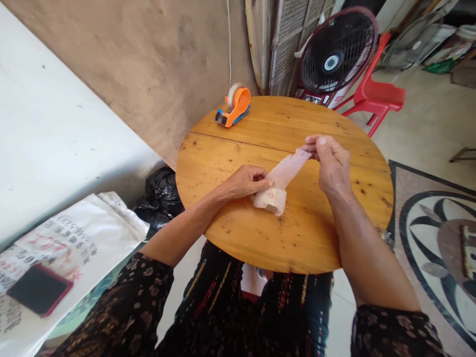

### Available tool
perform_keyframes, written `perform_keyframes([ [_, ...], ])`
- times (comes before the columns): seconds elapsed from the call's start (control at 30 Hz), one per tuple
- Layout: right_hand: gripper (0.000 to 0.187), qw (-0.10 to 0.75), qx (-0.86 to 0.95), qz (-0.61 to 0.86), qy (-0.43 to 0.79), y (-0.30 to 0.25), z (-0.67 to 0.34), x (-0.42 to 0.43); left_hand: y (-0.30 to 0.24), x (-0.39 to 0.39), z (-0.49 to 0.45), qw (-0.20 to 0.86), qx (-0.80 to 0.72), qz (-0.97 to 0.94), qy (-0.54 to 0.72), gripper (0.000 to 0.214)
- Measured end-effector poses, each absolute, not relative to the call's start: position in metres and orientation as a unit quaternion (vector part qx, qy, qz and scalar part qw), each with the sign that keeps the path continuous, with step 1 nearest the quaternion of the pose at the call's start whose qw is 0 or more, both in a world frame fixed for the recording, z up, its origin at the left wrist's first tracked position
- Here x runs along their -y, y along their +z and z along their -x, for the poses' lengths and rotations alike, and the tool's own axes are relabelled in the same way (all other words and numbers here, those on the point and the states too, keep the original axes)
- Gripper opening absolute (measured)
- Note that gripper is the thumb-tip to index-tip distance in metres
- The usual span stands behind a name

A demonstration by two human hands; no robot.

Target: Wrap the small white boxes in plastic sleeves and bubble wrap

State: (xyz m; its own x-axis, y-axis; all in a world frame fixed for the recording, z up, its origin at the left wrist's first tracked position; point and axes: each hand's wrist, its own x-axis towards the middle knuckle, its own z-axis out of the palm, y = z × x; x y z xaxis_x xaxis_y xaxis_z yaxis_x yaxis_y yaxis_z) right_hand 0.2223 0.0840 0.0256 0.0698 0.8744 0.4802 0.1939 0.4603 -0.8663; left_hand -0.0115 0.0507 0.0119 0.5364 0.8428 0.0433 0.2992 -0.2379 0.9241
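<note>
Table [230, 238], left hand [247, 181] curled, right hand [333, 161] pinching

Orange tape dispenser [241, 106] is parked by the far-left edge of a round wooden table [241, 248]. Past the far-right edge: big electric fan [332, 62], plus a red plastic chair [383, 96]. Off the left edge, a black plastic bag [163, 193], then a phone [39, 289] lying on a white printed sack [100, 223].

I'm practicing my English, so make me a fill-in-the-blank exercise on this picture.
1. The pale strip stretches from the left hand to the ____.
2. The tape dispenser is mostly ____.
3. The chair beside the fan is ____.

Missing words: right hand; orange; red.
</note>
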Motion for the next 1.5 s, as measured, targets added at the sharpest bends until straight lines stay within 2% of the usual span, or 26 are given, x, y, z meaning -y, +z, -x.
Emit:
perform_keyframes([
  [0.2, 0.04, 0.539, 0.644, 0.412, 0.353, 0.031, -0.226, -0.081, 0.016, -0.047, 0.008, 0.544, -0.414, -0.667, 0.296, 0.034],
  [0.4, 0.056, 0.457, 0.67, 0.4, 0.427, 0.023, -0.218, -0.08, 0.019, -0.047, 0.008, 0.526, -0.43, -0.672, 0.294, 0.038],
  [0.53, 0.046, 0.474, 0.65, 0.392, 0.447, 0.016, -0.208, -0.08, 0.017, -0.049, 0.008, 0.518, -0.431, -0.675, 0.301, 0.039],
  [0.73, 0.032, 0.525, 0.634, 0.432, 0.369, 0.004, -0.214, -0.092, 0.015, -0.052, 0.01, 0.525, -0.407, -0.675, 0.321, 0.039],
  [0.83, 0.028, 0.563, 0.634, 0.471, 0.244, 0.008, -0.219, -0.091, 0.016, -0.053, 0.011, 0.527, -0.429, -0.655, 0.33, 0.035],
  [0.93, 0.014, 0.581, 0.65, 0.468, 0.144, 0.021, -0.219, -0.079, 0.016, -0.054, 0.01, 0.536, -0.449, -0.631, 0.337, 0.025],
  [1.03, 0.019, 0.534, 0.7, 0.446, 0.162, 0.037, -0.212, -0.06, 0.014, -0.057, 0.009, 0.544, -0.454, -0.616, 0.342, 0.019],
  [1.17, 0.033, 0.436, 0.766, 0.421, 0.215, 0.046, -0.202, -0.043, 0.012, -0.058, 0.01, 0.537, -0.464, -0.616, 0.342, 0.023],
  [1.27, 0.03, 0.381, 0.79, 0.421, 0.23, 0.043, -0.2, -0.046, 0.013, -0.058, 0.01, 0.535, -0.45, -0.624, 0.349, 0.03],
  [1.37, 0.025, 0.355, 0.786, 0.454, 0.225, 0.035, -0.2, -0.055, 0.015, -0.056, 0.011, 0.543, -0.43, -0.625, 0.36, 0.031],
  [1.5, 0.036, 0.329, 0.772, 0.495, 0.225, 0.025, -0.196, -0.06, 0.016, -0.055, 0.012, 0.552, -0.411, -0.632, 0.357, 0.032],
])
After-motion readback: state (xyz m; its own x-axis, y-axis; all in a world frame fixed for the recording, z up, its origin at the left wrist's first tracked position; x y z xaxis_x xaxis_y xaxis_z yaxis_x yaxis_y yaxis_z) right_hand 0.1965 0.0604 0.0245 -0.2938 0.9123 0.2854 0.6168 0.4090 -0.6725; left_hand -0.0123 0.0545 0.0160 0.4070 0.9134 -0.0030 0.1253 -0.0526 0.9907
